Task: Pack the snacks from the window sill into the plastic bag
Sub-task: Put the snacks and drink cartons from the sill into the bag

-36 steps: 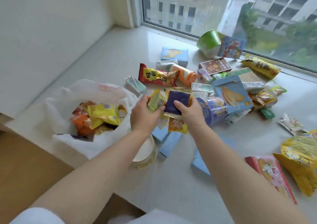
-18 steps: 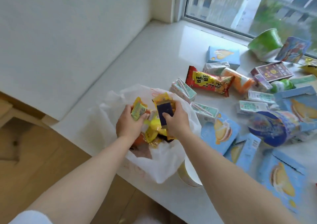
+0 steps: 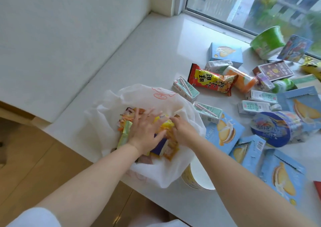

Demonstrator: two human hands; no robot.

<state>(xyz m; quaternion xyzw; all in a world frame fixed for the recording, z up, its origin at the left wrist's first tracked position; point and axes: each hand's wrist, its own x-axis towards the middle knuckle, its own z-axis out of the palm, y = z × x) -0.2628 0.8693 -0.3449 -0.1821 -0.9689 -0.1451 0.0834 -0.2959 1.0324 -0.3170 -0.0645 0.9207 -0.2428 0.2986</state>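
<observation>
The white plastic bag [image 3: 107, 122] lies open on the window sill [image 3: 139, 61] near its front edge, with several small snack packets inside. Both my hands are in its mouth. My left hand [image 3: 144, 131] has its fingers spread flat over the packets. My right hand [image 3: 185, 133] touches a yellow packet [image 3: 165, 123] with its fingertips. A dark blue packet [image 3: 159, 147] lies between my wrists, and a pale green packet [image 3: 125, 134] lies just left of my left hand. Neither hand grips anything.
Right of the bag lie drink cartons [image 3: 185, 88], a red and yellow packet [image 3: 212, 80], light blue biscuit boxes [image 3: 224, 133], a blue noodle tub [image 3: 278, 127] and a green bowl [image 3: 267, 41]. A white tub [image 3: 198, 178] stands under the bag's near side. Wooden floor lies below left.
Both hands carried the dark blue and green packets from the sill pile left into the bag and let them go; my left hand's fingers are now spread.
</observation>
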